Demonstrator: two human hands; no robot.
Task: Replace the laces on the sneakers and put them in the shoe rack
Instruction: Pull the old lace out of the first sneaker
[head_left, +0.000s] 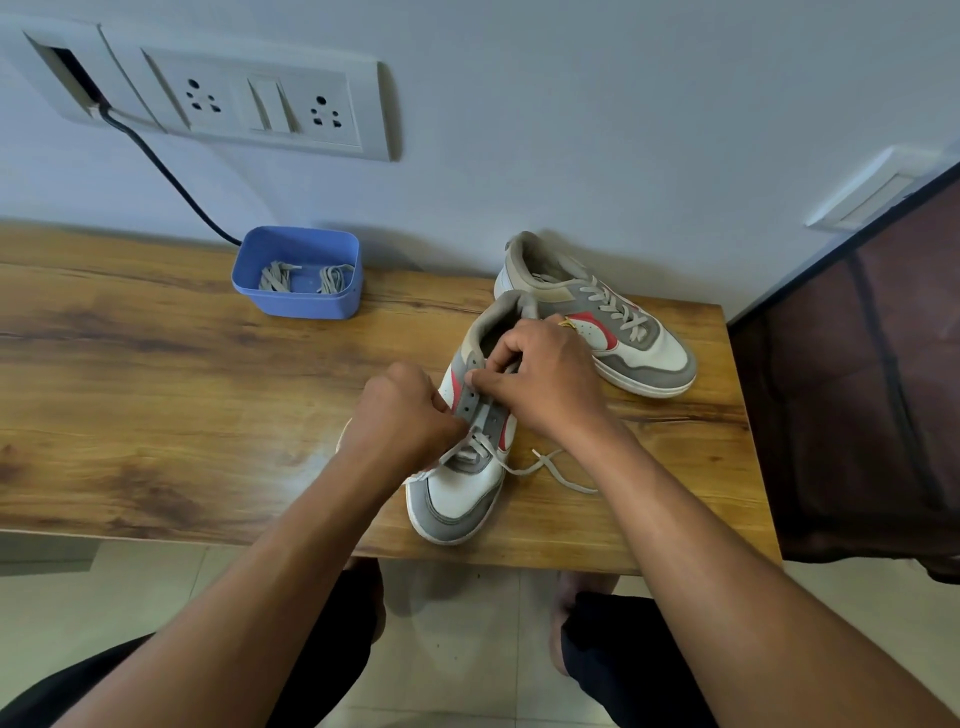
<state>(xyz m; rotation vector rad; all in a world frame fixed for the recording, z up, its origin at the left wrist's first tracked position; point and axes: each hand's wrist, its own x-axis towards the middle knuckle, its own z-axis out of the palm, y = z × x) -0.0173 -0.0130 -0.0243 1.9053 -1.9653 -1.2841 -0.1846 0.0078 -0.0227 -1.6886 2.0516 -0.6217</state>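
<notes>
Now: both grips on the near sneaker, lace mostly out

Near sneaker (457, 493) sits on the wooden table (156, 364) close to the front edge, toe towards the person. Only its lowest eyelets are threaded. Left grip (402, 415) is closed, with fingers curled on the grey lace (550, 470) beside the lower eyelets. Right grip (545, 374) is closed too, thumb and forefinger pinching the eyelet flap near the top; can't tell if lace is also in the pinch. One loose lace end trails on the table to the right of the shoe. Far sneaker (654, 358) is fully laced and stands just behind, near the wall. Blue tub (296, 306) is well to the left at the back and holds two bundled grey laces (275, 275). Dark mesh-sided unit (857, 389) stands at the table's right end.
</notes>
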